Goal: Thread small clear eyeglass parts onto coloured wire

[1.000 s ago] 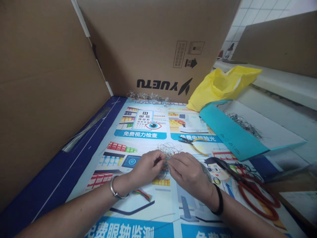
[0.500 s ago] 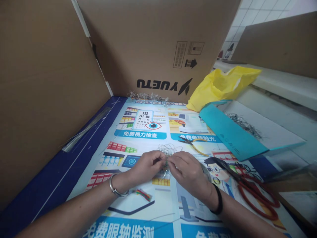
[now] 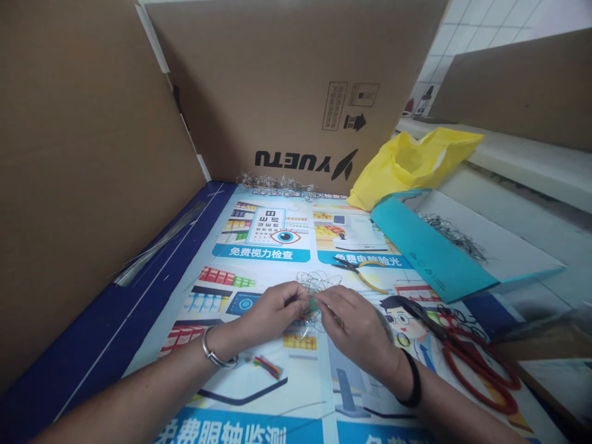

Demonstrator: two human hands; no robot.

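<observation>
My left hand [image 3: 287, 305] and my right hand [image 3: 349, 317] meet over the middle of the printed sheet, fingertips pinched close together. Between them is a bundle of thin looped wire [image 3: 319, 280], its curls sticking out above and below the fingers. A bit of green shows at the pinch, too small to make out. Both hands are closed on the wire bundle. Just beyond my right hand lie yellow-handled pliers [image 3: 365, 274]. Short coloured strands [image 3: 267, 368] rest near my left wrist.
Large red-handled scissors [image 3: 476, 364] lie at the right. Behind them a turquoise box [image 3: 430, 253] holds a heap of wire pieces [image 3: 453, 234], beside a yellow bag [image 3: 411, 163]. Cardboard walls [image 3: 296, 80] rise behind and left. Straight wires [image 3: 160, 246] lie at left, tangled clear pieces [image 3: 277, 183] at the back.
Both hands stay at the wire bundle. My right hand's fingers have shifted slightly, and a green bit now shows more clearly between the fingertips. The view has moved a little.
</observation>
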